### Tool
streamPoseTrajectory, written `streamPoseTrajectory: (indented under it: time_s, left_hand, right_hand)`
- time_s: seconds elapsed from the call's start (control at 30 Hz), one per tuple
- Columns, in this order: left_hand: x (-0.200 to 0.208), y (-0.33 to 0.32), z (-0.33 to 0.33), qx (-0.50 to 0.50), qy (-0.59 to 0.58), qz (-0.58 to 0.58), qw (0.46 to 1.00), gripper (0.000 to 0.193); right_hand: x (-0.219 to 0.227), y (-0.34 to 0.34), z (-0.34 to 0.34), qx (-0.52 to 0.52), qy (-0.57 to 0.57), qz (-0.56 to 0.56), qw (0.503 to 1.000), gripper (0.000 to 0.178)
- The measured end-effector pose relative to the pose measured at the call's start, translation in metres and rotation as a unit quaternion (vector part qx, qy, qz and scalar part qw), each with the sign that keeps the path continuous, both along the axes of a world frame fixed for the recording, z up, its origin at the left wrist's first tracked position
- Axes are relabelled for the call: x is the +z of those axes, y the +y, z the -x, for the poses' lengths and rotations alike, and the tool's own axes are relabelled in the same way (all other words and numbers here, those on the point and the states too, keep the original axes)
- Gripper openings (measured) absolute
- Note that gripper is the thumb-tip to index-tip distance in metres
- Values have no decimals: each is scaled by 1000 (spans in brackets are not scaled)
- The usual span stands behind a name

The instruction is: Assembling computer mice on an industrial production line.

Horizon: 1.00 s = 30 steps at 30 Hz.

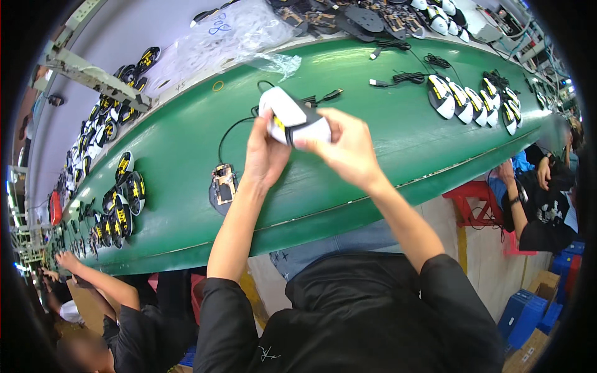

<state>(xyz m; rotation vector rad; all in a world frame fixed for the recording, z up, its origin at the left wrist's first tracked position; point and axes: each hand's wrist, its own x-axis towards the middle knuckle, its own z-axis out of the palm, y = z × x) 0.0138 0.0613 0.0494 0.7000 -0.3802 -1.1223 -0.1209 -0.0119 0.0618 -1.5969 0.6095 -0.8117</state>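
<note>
Both our left hand (266, 150) and right hand (348, 140) grasp a white-and-black mouse shell (288, 108) above the green bench (323, 194), between its far and near edges; a circuit-board base (222, 188) lies beside our left forearm (238, 230), toward the near edge.

Bright light glares off the green worktop (398, 130), while the curved, dark-rimmed edges seem slightly soft.

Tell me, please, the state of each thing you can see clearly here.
Mouse: held in both hands, partly blurred.
Left hand: closed on the mouse.
Right hand: closed on the mouse.
Circuit base: uncovered, cable running from it.
Plastic bag: crumpled.
Rubber band: loose, loop-shaped.
Shells at right: grouped closely.
Black cable beside them: bundled.
</note>
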Motion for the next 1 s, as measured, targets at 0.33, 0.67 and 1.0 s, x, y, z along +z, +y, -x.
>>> streamPoseTrajectory:
  time_s: [0.33,0.67,1.0]
  left_hand:
    - [26,30,-17,144,-454,-101,873,21]
    - [31,137,-15,263,-618,-496,551,60]
    - [-12,114,-44,105,-468,-428,766,42]
  right_hand:
    - [29,-103,80,-159,-55,-92,981,49]
    - [-7,-89,115,-350,229,310,853,38]
    - [-37,40,-46,247,72,206,944,29]
